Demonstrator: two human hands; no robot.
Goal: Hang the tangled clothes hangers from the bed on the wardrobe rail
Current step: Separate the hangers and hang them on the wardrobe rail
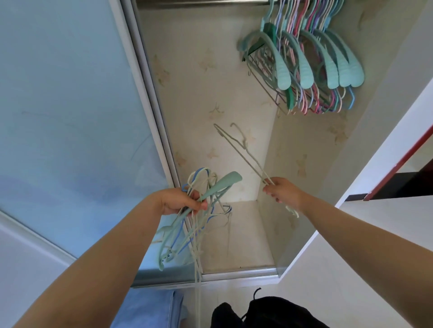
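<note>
Your left hand [181,202] grips the tangled bundle [187,224] low by the wardrobe door while your right hand [282,190] pinches one pale wire hanger [239,149] well below the rail [201,2]; lifting carelessly may snag its hook on the hung hangers [304,60].

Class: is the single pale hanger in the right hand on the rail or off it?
Off: the right hand holds the pale hanger below the rail.

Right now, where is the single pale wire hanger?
Head view, centre-right: the single pale wire hanger is held by the right hand, pointing up inside the wardrobe, below the hung hangers.
</note>
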